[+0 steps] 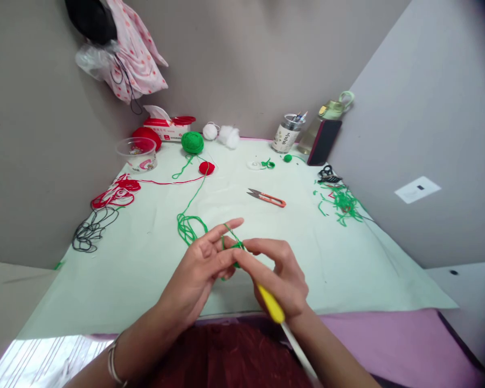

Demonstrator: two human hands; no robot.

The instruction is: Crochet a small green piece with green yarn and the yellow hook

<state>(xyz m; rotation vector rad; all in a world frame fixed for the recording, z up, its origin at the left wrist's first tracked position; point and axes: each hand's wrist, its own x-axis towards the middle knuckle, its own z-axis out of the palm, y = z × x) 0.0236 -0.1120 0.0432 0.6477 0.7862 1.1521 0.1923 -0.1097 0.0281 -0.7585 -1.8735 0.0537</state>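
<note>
My left hand pinches a small piece of green crochet work, with its index finger raised and green yarn looped over it. A crochet hook with a yellow grip is in my right hand; the hook's tip is hidden among fingers and yarn. Both hands meet over the near part of the table. Loose coils of green yarn lie beyond my left hand, and a strand runs back towards the green yarn ball. Orange-handled thread snips rest beyond my hands.
Tangled red yarn and black cord lie left. A clear tub, tissue box and small red ball stand behind. Green scraps, a pen holder, a phone and a bottle are right.
</note>
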